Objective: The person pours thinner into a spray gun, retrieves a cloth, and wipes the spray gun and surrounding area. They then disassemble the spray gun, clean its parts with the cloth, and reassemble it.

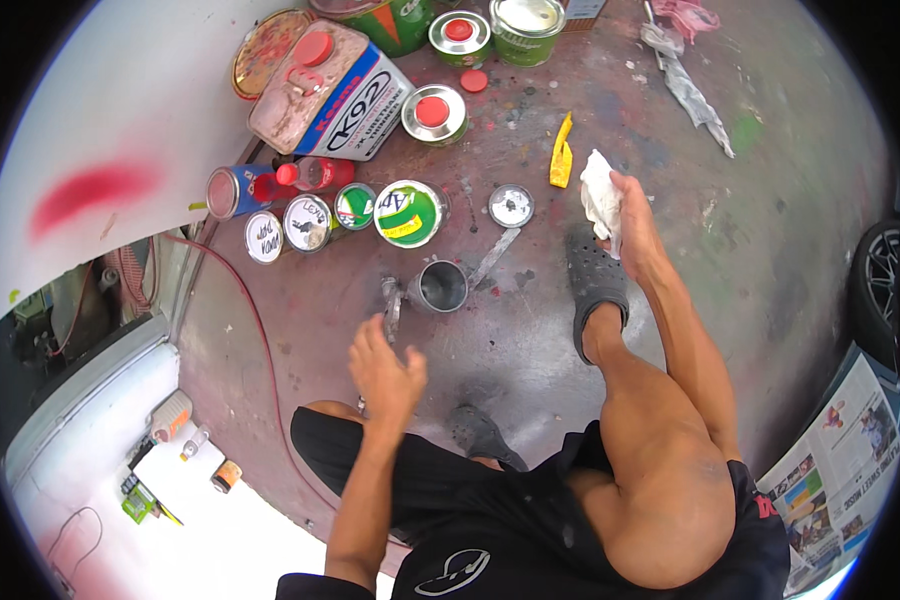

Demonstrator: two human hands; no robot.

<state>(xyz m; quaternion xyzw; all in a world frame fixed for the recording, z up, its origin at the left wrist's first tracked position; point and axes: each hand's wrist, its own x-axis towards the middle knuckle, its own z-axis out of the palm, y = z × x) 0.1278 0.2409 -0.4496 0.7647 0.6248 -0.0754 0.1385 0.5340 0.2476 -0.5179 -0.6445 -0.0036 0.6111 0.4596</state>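
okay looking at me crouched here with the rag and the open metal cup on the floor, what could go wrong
The open metal cup stands close by your left hand and your foot in the grey clog; a careless move could tip it. The right hand holds a white rag above the small tins, so a swing might knock one. The red hose lying beside your knee could snag you when rising.

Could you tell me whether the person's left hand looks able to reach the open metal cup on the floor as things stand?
Probably yes: the left hand is empty, hovers just short of the metal cup, and nothing lies between them.
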